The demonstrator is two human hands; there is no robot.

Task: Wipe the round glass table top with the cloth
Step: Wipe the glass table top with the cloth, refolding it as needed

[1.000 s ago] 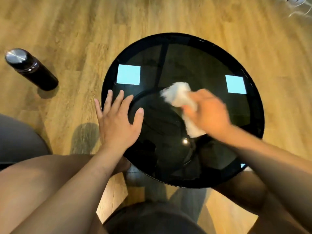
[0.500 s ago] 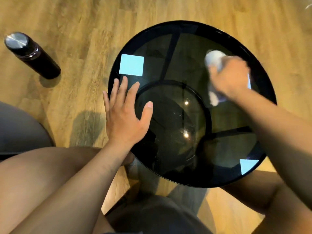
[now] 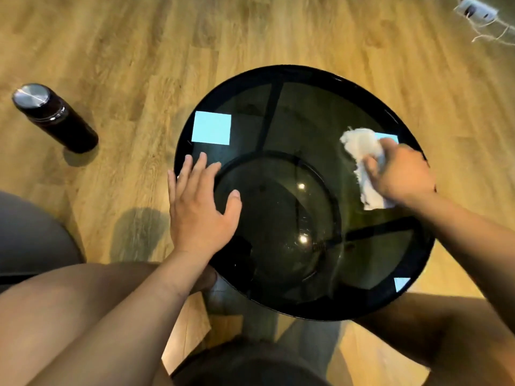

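Wiping was under way on the right of the glass table top (image 3: 292, 121), the right hand (image 3: 401, 174) clutching the cloth (image 3: 362, 151) there. The left hand (image 3: 198, 207) lay flat, bracing the left side; a sweep toward nearer glass seemed due next.

The floor (image 3: 139, 51) is warm, light wood-grain planks, with soft shadows lying on it at the lower left. A dark bottle (image 3: 55, 118) with a silvery metal cap stands on the floor at the left, and a white power strip (image 3: 476, 8) with pale cords lies at the far top right. A grey rounded furniture edge (image 3: 30, 238) shows at the left border, and small bright glints of light sit on the table (image 3: 306, 121) glass.
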